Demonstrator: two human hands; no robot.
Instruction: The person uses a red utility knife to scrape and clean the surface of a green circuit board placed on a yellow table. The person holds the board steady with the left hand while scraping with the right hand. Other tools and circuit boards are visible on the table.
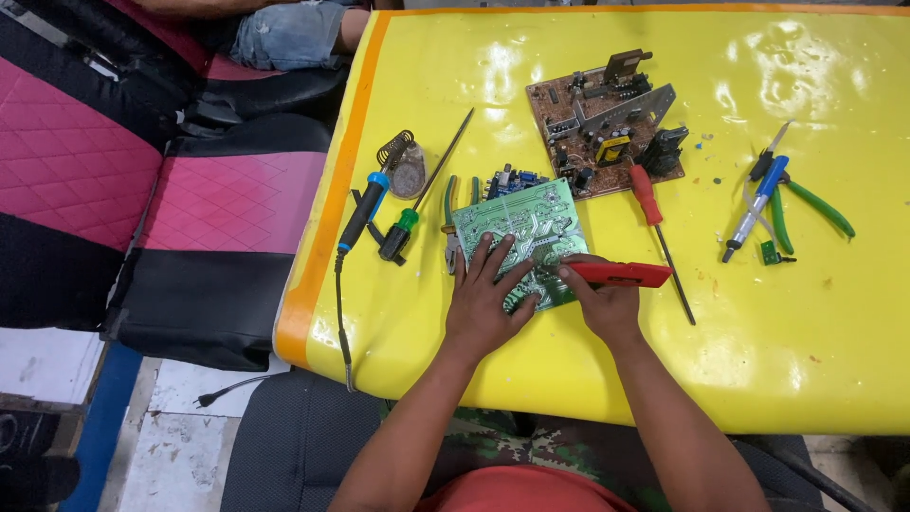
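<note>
Nearest the lens, a red shirt and two bare forearms reaching up over the near edge of a yellow table (588, 379). Left hand (485, 299) spread flat, fingers splayed wide, pressing down on a green circuit board (517, 228) lying solder-side up near the table's front edge, gripping nothing. Right hand (607, 301) curled closed around a red tool (621, 274), held level, its tip touching the board's right edge.

Likely trouble: a slip of the red tool across the slick board, scratching the traces or jabbing the left fingers resting just beside the tip; cause would be too much push with only a flat palm as a clamp. Possibly also a slide of the board on the glossy tabletop.

Just left of the board, green-handled pliers (449, 223), a green-handled screwdriver (417, 204), then a blue-and-black soldering iron (362, 210) with its cord hanging off the edge, close enough to snag a sleeve or elbow. A wire iron stand (402, 163) behind it. To the right, a red screwdriver (659, 228) lying right beside the working hand, in the way of any sideways sweep. Further back, a brown circuit board (602, 123) crowded with parts. Far right, well apart, green cutters (806, 213) and a blue pen-like tool (755, 209). Beyond the table's left edge, pink-and-black seats (142, 190) and another person's knee (284, 33).
</note>
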